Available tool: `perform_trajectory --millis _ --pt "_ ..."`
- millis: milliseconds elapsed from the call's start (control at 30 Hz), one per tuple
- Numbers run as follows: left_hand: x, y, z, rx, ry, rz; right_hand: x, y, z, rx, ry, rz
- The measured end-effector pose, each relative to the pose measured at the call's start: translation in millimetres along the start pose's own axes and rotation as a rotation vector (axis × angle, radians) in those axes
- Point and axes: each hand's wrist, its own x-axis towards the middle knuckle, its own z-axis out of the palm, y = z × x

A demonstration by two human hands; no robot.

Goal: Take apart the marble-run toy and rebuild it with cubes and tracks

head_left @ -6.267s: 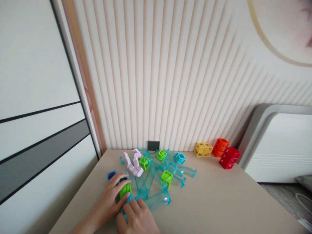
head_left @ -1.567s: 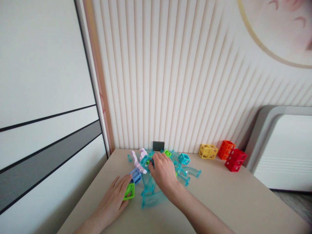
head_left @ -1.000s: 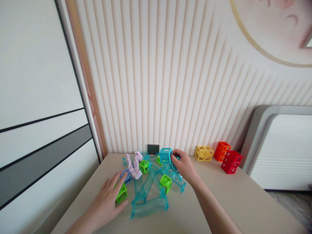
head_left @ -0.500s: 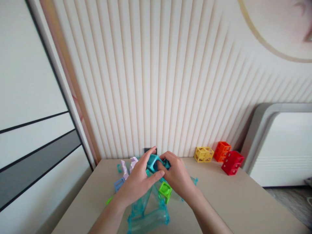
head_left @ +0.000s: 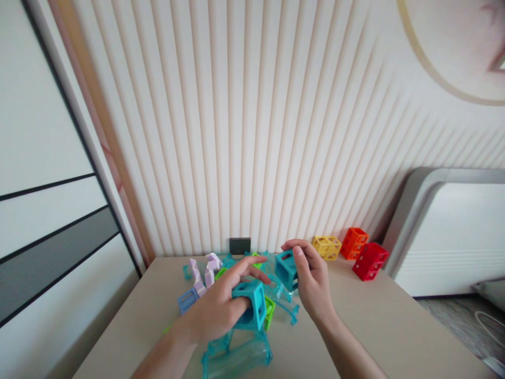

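Note:
My left hand grips a teal hollow cube block, its thumb hooked into the opening and its fingers spread over the top. A second teal cube block is pinched between the thumb and fingers of my right hand, up and to the right of the first. Behind and below the left-hand block lies a green cube block, partly hidden. Clear teal tube pieces lie on the table under and in front of my hands.
Lilac zigzag pieces and a blue block lie on the left of the table. To the right stand a yellow block, an orange block and a red block. A black box sits by the ribbed wall.
My hands, close together before around teal blocks, have moved apart. Each now holds its own teal cube block, the left one lower and nearer, the right one shifted rightward.

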Motion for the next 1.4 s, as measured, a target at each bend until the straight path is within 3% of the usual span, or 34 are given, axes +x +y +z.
perform_trajectory --millis 167,367,500,600,800,1167,1300,1400 --pt "-1 0 19 -0.227 -0.094 -0.058 -11 -3 9 0.110 0.006 -0.100" --pt "1 -2 27 -0.460 0.004 -0.048 -18 -6 15 0.084 -0.087 -0.165" --pt "0 -3 18 -0.369 0.130 0.010 -19 -3 19 0.031 -0.175 -0.045" --pt "-3 1 10 -0.233 0.194 0.050 -20 0 23 0.116 -0.288 0.063" --pt "-7 10 6 -0.153 0.163 0.042 -18 -2 20 0.236 -0.372 0.146" --pt "2 0 13 -0.005 0.319 -0.032 -18 -11 12 0.122 -0.200 0.096" --pt "9 -4 19 0.041 0.346 -0.083 -29 -19 14 0.204 -0.198 0.053" --pt "13 -6 26 0.071 0.339 -0.023 -40 -20 19 0.170 -0.213 -0.046"
